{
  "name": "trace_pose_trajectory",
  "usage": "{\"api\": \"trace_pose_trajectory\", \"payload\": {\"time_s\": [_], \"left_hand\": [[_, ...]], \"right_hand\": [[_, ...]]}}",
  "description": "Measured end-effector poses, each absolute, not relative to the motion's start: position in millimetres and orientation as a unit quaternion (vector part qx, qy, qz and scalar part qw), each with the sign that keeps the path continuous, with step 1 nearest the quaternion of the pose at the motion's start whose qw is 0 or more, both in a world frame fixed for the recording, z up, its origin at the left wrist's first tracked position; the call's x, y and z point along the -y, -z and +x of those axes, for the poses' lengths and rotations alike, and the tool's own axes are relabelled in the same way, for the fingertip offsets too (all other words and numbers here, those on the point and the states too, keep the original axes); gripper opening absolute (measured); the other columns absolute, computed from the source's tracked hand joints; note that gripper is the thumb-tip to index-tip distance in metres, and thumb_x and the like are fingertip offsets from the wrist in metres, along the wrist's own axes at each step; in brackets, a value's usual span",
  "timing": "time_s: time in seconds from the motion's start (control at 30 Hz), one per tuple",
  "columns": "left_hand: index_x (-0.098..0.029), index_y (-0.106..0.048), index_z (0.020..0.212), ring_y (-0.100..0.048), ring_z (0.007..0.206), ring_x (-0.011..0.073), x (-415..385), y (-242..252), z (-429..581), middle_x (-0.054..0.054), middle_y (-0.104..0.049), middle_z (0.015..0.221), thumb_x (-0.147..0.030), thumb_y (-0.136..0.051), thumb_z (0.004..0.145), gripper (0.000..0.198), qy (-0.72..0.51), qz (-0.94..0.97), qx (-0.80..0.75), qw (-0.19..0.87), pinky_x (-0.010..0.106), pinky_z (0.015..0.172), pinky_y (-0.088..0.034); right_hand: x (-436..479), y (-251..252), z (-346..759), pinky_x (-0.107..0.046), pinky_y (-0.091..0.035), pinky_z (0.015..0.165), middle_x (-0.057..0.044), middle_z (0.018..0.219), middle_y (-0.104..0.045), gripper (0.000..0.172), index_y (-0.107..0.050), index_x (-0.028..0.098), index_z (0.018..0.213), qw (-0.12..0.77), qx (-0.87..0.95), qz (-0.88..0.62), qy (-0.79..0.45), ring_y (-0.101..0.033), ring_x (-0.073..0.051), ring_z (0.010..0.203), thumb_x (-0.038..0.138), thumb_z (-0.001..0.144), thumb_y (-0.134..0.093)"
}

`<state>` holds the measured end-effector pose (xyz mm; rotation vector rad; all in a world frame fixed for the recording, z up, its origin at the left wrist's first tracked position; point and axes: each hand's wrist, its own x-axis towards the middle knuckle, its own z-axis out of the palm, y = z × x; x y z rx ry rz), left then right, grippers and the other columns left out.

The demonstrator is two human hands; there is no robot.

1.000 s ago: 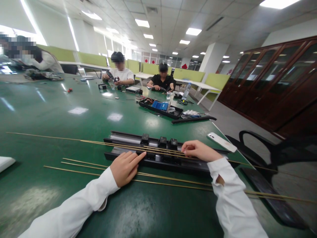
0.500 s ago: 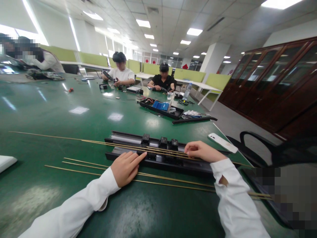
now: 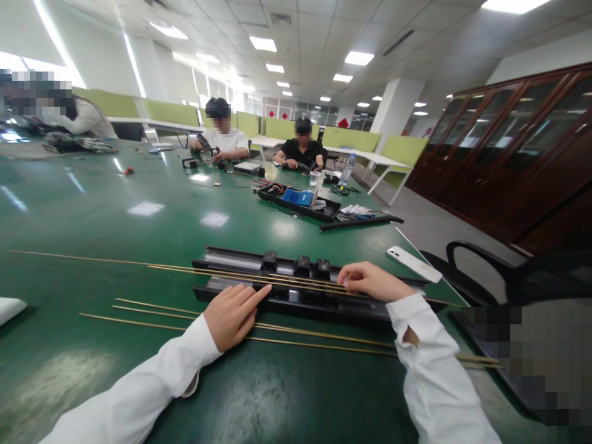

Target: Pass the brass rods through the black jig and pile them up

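A long black track [image 3: 296, 299] with three small black blocks [image 3: 296, 265] on it lies across the green table [image 3: 115, 345] in front of me. Thin brass rods [image 3: 222, 273] run along its top, and more brass rods [image 3: 152, 306] lie on the table near its front side. My left hand [image 3: 232, 316] rests flat on the track's near edge, fingers stretched out and together. My right hand [image 3: 370, 282] is closed in a pinch on the rods on top of the track, right of the blocks.
A white phone [image 3: 414, 264] lies near the table's right edge, beside a black chair [image 3: 485, 277]. Farther back sit a black tray with blue parts [image 3: 300, 202] and a black bar [image 3: 361, 223]. Other people work at the far end. A white object [image 3: 9, 308] sits at left.
Both hands stay where they were. The view has shifted only slightly, and a blurred patch now covers the lower right.
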<state>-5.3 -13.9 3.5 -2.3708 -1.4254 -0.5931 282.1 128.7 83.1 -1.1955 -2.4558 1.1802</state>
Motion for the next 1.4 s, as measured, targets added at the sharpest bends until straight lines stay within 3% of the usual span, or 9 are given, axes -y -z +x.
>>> {"api": "trace_pose_trajectory", "payload": {"time_s": [0.27,0.53,0.7,0.87,1.0,1.4], "left_hand": [[-0.015,-0.030,0.131,-0.046,0.076,0.0194,13.7,-5.1,-2.6,0.007,-0.054,0.086,-0.016,-0.034,0.083,0.048,0.198,-0.828,0.503,0.148,0.033,0.068,-0.039],[-0.013,-0.034,0.129,-0.049,0.076,0.0185,17.2,-9.8,0.1,0.007,-0.057,0.087,-0.015,-0.033,0.082,0.046,0.207,-0.828,0.490,0.174,0.032,0.066,-0.038],[-0.016,-0.041,0.124,-0.047,0.100,0.0198,22.7,-18.8,41.9,0.007,-0.057,0.112,-0.020,-0.036,0.082,0.042,0.212,-0.860,0.399,0.238,0.038,0.085,-0.031],[-0.018,-0.041,0.125,-0.033,0.117,0.0197,6.3,-18.9,100.5,0.004,-0.040,0.133,-0.037,-0.030,0.087,0.044,0.169,-0.866,0.375,0.284,0.036,0.090,-0.025],[-0.015,-0.041,0.125,-0.031,0.118,0.0219,-9.5,-16.0,118.0,0.007,-0.042,0.132,-0.045,-0.026,0.087,0.051,0.169,-0.847,0.405,0.299,0.035,0.088,-0.025],[-0.018,-0.043,0.125,-0.037,0.110,0.0219,-9.7,-6.2,116.6,0.004,-0.042,0.132,-0.045,-0.027,0.087,0.049,0.180,-0.828,0.431,0.309,0.034,0.083,-0.026]], "right_hand": [[-124.5,-81.6,271.1,-0.022,-0.034,0.051,0.002,0.054,-0.053,0.013,-0.058,0.014,0.073,0.088,0.821,-0.391,-0.407,-0.046,-0.010,0.051,0.023,0.065,-0.053],[-122.7,-83.7,268.2,-0.023,-0.038,0.055,0.000,0.057,-0.057,0.013,-0.059,0.014,0.072,0.091,0.823,-0.394,-0.398,-0.051,-0.012,0.056,0.024,0.066,-0.053],[-122.7,-85.1,268.3,-0.024,-0.039,0.056,-0.001,0.059,-0.059,0.014,-0.060,0.014,0.073,0.090,0.822,-0.390,-0.405,-0.052,-0.012,0.057,0.024,0.067,-0.052],[-120.8,-85.7,269.2,-0.024,-0.039,0.056,0.000,0.059,-0.059,0.014,-0.060,0.014,0.072,0.103,0.814,-0.382,-0.425,-0.052,-0.012,0.057,0.024,0.066,-0.054],[-120.1,-85.5,269.8,-0.024,-0.039,0.055,0.001,0.058,-0.058,0.012,-0.059,0.014,0.069,0.113,0.804,-0.384,-0.440,-0.051,-0.011,0.055,0.024,0.064,-0.056],[-122.8,-83.3,272.7,-0.025,-0.040,0.059,0.000,0.060,-0.061,0.014,-0.060,0.014,0.070,0.115,0.784,-0.381,-0.476,-0.054,-0.012,0.057,0.026,0.061,-0.059]]}}
